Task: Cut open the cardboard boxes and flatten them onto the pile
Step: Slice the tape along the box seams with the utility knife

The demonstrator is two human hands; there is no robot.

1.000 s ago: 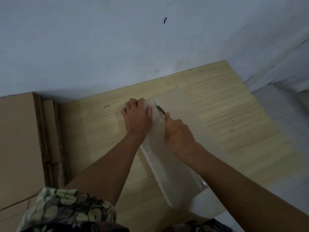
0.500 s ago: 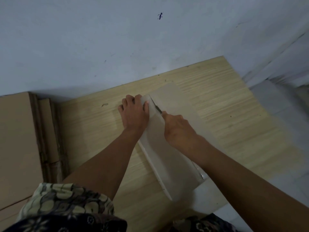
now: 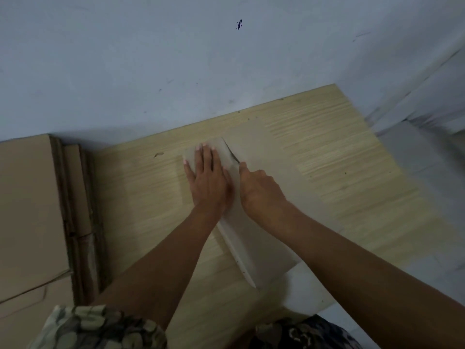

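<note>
Left hand [image 3: 207, 180] flat, fingers straight, pressing down the cardboard box [image 3: 261, 222] on the wooden board [image 3: 352, 172]. Right hand [image 3: 259, 190] just beside it, curled round a knife [image 3: 232, 156], blade at the box's far seam. Risk: blade runs just beside the left fingertips; a slip sideways likely nicks them, or the box skids if pressure eases. Pile [image 3: 30, 210] lies well to the left of the left hand. Bare board right of the right hand; wall [image 3: 176, 59] close ahead, board edge beyond the right hand.
</note>
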